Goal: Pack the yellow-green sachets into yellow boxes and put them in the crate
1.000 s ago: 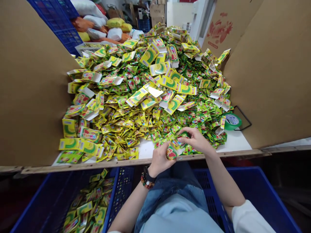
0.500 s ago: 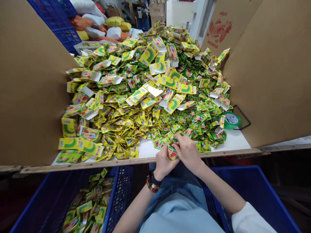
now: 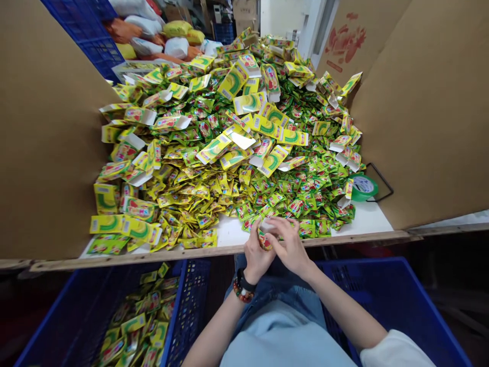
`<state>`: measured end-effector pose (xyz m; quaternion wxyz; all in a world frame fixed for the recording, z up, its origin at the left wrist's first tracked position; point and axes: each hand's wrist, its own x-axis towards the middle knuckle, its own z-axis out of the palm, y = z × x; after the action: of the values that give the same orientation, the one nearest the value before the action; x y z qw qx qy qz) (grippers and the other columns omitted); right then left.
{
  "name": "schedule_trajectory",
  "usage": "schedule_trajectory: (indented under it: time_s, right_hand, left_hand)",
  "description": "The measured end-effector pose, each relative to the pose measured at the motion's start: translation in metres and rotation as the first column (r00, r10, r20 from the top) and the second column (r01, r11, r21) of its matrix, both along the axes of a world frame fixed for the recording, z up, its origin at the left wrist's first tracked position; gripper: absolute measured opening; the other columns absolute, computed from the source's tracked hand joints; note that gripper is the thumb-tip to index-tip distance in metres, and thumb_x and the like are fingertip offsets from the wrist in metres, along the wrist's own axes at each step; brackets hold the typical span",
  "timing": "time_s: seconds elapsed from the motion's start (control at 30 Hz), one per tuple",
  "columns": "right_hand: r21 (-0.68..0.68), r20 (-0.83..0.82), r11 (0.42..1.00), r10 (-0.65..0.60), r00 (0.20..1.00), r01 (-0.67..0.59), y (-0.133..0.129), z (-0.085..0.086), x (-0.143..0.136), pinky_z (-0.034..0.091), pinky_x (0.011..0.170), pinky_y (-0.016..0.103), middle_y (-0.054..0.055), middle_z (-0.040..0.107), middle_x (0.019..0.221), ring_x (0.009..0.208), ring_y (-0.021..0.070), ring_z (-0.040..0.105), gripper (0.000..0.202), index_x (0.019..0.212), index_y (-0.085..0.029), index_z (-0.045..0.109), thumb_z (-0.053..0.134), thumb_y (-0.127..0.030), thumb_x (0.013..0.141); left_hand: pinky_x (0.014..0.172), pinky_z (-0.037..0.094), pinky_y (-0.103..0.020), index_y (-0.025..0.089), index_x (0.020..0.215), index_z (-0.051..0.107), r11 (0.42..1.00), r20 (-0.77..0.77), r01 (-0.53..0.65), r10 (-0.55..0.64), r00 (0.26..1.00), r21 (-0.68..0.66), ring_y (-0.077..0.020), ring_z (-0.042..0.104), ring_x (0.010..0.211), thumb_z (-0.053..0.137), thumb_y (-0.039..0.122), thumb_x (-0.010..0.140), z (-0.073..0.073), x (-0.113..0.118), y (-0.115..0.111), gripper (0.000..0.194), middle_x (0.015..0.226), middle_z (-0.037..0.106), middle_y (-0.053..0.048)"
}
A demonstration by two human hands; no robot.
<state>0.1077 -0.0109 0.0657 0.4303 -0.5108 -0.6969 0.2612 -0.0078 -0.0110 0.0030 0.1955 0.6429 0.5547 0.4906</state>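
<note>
My left hand [image 3: 258,255], with a dark band and beads at its wrist, is wrapped round a small candy box [image 3: 265,241] at the table's front edge. A white flap shows at the top of the box. Against that flap rest the fingers of my right hand [image 3: 289,246], curved and partly apart; whether they grip anything is hard to tell. Just beyond the hands lie green sachets [image 3: 296,206], with yellow sachets [image 3: 191,200] to their left. Yellow and green boxes [image 3: 249,104], some with open white flaps, are heaped on top.
Cardboard walls [image 3: 428,112] flank the heap. Green tape [image 3: 362,188] and a black wire frame [image 3: 383,179] lie at the right. Below the table, the left blue crate [image 3: 179,316] holds packed boxes; another blue crate [image 3: 397,300] stands right. Sacks [image 3: 178,47] are piled behind.
The box has turned in my left hand, and its white flap now shows. My right hand has shifted slightly left, its fingers more spread over the top.
</note>
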Motion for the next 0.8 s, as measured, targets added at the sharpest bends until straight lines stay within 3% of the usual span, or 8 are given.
schedule_trajectory:
  time_s: [0.03, 0.1, 0.2, 0.27, 0.37, 0.47, 0.57, 0.8]
  right_hand:
    - [-0.041, -0.166, 0.999, -0.032, 0.986, 0.025, 0.003, -0.004, 0.001, 0.033, 0.109, 0.049, 0.007, 0.061, 0.132, 0.125, 0.0251, 0.052, 0.038, 0.128, -0.026, 0.057, 0.057, -0.027, 0.089]
    - [-0.193, -0.486, 0.981, -0.118, 0.866, 0.025, 0.008, -0.012, 0.001, 0.043, 0.104, 0.042, 0.008, 0.056, 0.138, 0.125, 0.0238, 0.053, 0.055, 0.136, -0.027, 0.048, 0.063, -0.031, 0.083]
    - [-0.449, -0.734, 0.846, -0.164, 0.659, -0.289, 0.015, -0.02, 0.0, 0.05, 0.097, 0.04, 0.008, 0.066, 0.124, 0.113, 0.0247, 0.063, 0.06, 0.13, -0.023, 0.057, 0.072, -0.035, 0.073]
    - [-0.473, -0.779, 0.762, -0.128, 0.614, -0.442, 0.015, -0.021, -0.001, 0.05, 0.1, 0.042, 0.008, 0.072, 0.116, 0.11, 0.0267, 0.066, 0.049, 0.118, -0.021, 0.067, 0.073, -0.039, 0.073]
    - [-0.383, -0.704, 0.851, -0.016, 0.71, -0.36, 0.009, -0.02, -0.002, 0.042, 0.109, 0.048, 0.006, 0.07, 0.121, 0.12, 0.0293, 0.061, 0.041, 0.112, -0.023, 0.073, 0.073, -0.043, 0.076]
    - [-0.297, -0.552, 0.935, -0.003, 0.834, -0.193, 0.004, -0.023, -0.005, 0.041, 0.109, 0.05, 0.006, 0.068, 0.123, 0.12, 0.0302, 0.061, 0.037, 0.113, -0.023, 0.072, 0.068, -0.043, 0.082]
    - [-0.281, -0.456, 0.956, -0.056, 0.888, -0.084, 0.005, -0.025, -0.007, 0.048, 0.102, 0.05, 0.008, 0.07, 0.12, 0.116, 0.031, 0.064, 0.037, 0.116, -0.022, 0.071, 0.061, -0.044, 0.087]
    - [-0.2, -0.362, 0.971, 0.053, 0.931, -0.133, 0.012, -0.021, -0.001, 0.051, 0.101, 0.045, 0.007, 0.071, 0.119, 0.117, 0.028, 0.064, 0.04, 0.123, -0.021, 0.067, 0.05, -0.043, 0.094]
  left_hand:
    - [0.08, 0.057, -0.038, 0.02, 0.133, 0.04, 1.0, 0.008, -0.005, 0.004, 1.0, 0.015, -0.0252, 0.067, 0.1, 0.066, 0.031, 0.077, -0.002, 0.0, 0.0, 0.062, 0.119, 0.064, -0.014]
    - [0.076, 0.057, -0.035, 0.022, 0.128, 0.042, 0.998, 0.003, 0.007, -0.007, 1.0, 0.068, -0.0234, 0.068, 0.095, 0.068, 0.031, 0.076, -0.006, -0.001, 0.0, 0.059, 0.114, 0.064, -0.012]
    - [0.074, 0.056, -0.034, 0.023, 0.116, 0.046, 0.985, -0.083, 0.054, -0.041, 0.996, 0.167, -0.0227, 0.067, 0.093, 0.066, 0.029, 0.079, -0.011, -0.001, 0.001, 0.043, 0.11, 0.063, -0.011]
    - [0.078, 0.056, -0.037, 0.021, 0.122, 0.041, 0.984, -0.14, 0.063, -0.04, 0.989, 0.164, -0.0246, 0.065, 0.101, 0.064, 0.029, 0.079, -0.012, -0.001, 0.002, 0.049, 0.121, 0.058, -0.015]
    - [0.088, 0.054, -0.043, 0.016, 0.134, 0.032, 0.995, -0.19, 0.073, -0.059, 0.98, 0.072, -0.0277, 0.06, 0.112, 0.059, 0.03, 0.081, -0.009, -0.002, 0.002, 0.061, 0.131, 0.051, -0.02]
    - [0.092, 0.052, -0.045, 0.014, 0.135, 0.035, 0.995, -0.218, 0.095, -0.086, 0.972, 0.029, -0.0291, 0.057, 0.117, 0.052, 0.027, 0.083, -0.007, -0.002, 0.003, 0.056, 0.128, 0.052, -0.02]
    - [0.093, 0.052, -0.045, 0.015, 0.134, 0.036, 0.995, -0.191, 0.095, -0.088, 0.978, 0.029, -0.0284, 0.056, 0.117, 0.052, 0.026, 0.081, -0.005, 0.0, 0.003, 0.056, 0.125, 0.054, -0.018]
    - [0.094, 0.051, -0.046, 0.015, 0.135, 0.036, 0.996, -0.165, 0.085, -0.081, 0.983, 0.016, -0.0289, 0.055, 0.118, 0.054, 0.029, 0.081, -0.005, -0.002, 0.002, 0.058, 0.126, 0.053, -0.018]
